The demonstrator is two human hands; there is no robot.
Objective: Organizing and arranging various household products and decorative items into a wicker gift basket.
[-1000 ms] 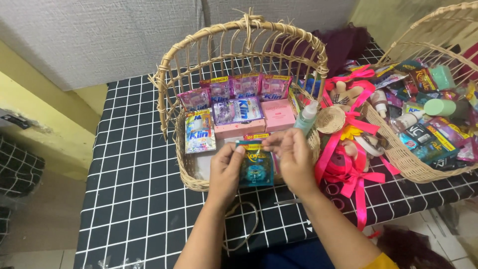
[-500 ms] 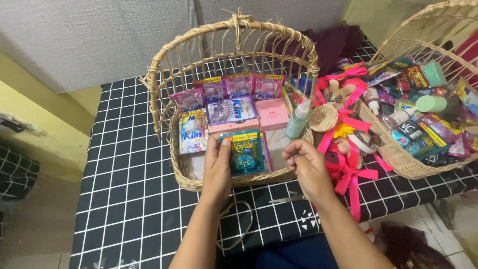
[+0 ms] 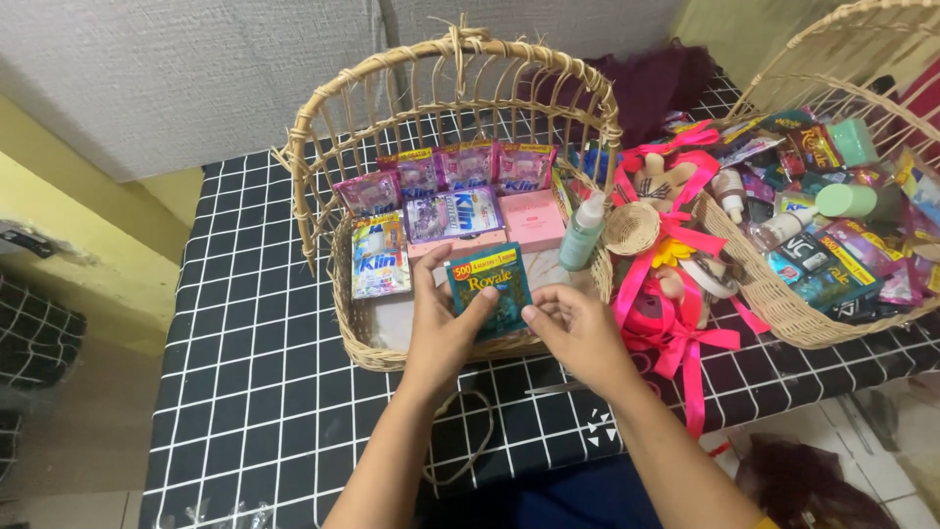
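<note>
My left hand holds a teal sachet upright over the front of a wicker basket. My right hand is just right of it, fingertips touching the sachet's lower right corner. Inside the basket stand several purple and pink sachets, a silver-blue sachet, a pink box and a pale green spray bottle.
A second wicker basket at the right is full of packets and bottles. Pink ribbons and a small woven cup lie between the baskets. Both stand on a black grid-patterned tablecloth. A grey wall is behind.
The teal sachet has been raised upright in my left hand. My right hand has come in to touch its lower corner. The view has shifted slightly.
</note>
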